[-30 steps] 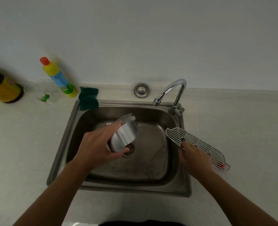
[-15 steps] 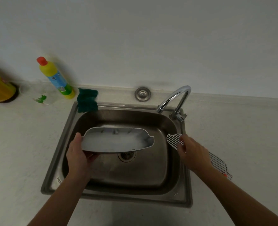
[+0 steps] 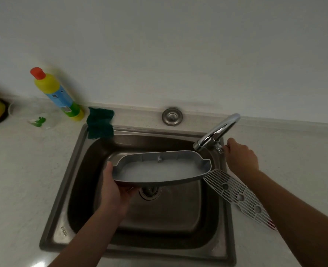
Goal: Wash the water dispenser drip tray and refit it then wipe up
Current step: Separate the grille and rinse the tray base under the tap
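Left hand (image 3: 113, 191): I grip the grey oval plastic drip tray (image 3: 159, 168).
Right hand (image 3: 241, 158): closed on the curved chrome tap (image 3: 218, 132) handle.
Advice: open gently, tray level.

No writing can be read with certainty. The detergent bottle (image 3: 58, 94) standing by the wall carries a blue label with a small dark square and a pale printed panel lower down, but the print is too small and blurred to make out. On the front left rim of the sink (image 3: 63, 231) there is a short stamped mark, also illegible. The clear container (image 3: 36, 117) on the worktop bears a green design, not lettering.
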{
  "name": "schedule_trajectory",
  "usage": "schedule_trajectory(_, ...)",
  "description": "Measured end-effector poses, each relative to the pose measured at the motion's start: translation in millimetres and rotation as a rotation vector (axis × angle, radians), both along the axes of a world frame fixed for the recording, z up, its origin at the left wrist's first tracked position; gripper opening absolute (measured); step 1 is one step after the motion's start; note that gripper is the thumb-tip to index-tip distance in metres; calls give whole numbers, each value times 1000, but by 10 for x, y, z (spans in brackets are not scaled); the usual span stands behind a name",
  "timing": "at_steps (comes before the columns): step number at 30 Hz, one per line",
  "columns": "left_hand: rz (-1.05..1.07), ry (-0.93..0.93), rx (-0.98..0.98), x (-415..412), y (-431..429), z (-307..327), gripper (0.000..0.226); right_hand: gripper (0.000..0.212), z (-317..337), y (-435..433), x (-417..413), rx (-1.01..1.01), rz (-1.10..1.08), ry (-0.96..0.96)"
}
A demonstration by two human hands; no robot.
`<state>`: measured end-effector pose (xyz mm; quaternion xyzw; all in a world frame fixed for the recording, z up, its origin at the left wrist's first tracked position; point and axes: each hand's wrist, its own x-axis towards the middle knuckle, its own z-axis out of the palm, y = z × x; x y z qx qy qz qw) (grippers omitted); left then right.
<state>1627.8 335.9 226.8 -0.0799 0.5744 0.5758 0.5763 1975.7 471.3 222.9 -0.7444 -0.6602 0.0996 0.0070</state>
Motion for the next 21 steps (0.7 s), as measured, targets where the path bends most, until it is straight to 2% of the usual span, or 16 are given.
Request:
schedule_trajectory(4, -34, 15, 14, 6, 157, -17, 45, 26, -36, -151, -98, 1, 169, -95)
schedule_trajectory(7, -48, 13, 14, -2, 221, -24, 44, 31, -53, -175, -147, 5, 119, -62)
schedule_trajectory(9, -60, 7, 17, -5, 249, -20, 42, 28, -10, -200, -170, -19, 14, 77)
schedule_trajectory(13, -84, 10, 17, 41, 249, -1, 43, 17, 162, -504, -298, 25, -212, 585)
schedule_trajectory(17, -111, -7, 18, 160, 253, -2, 49, 41, 393, -830, -458, -199, -458, 960)
schedule_trajectory(19, -154, -17, 13, 223, 266, -14, 52, 46, 518, -934, -474, -180, -508, 1021)
schedule_trajectory(21, -215, 2, -20, 275, 272, -46, 50, 42, 618, -1017, -459, -101, -464, 1002)
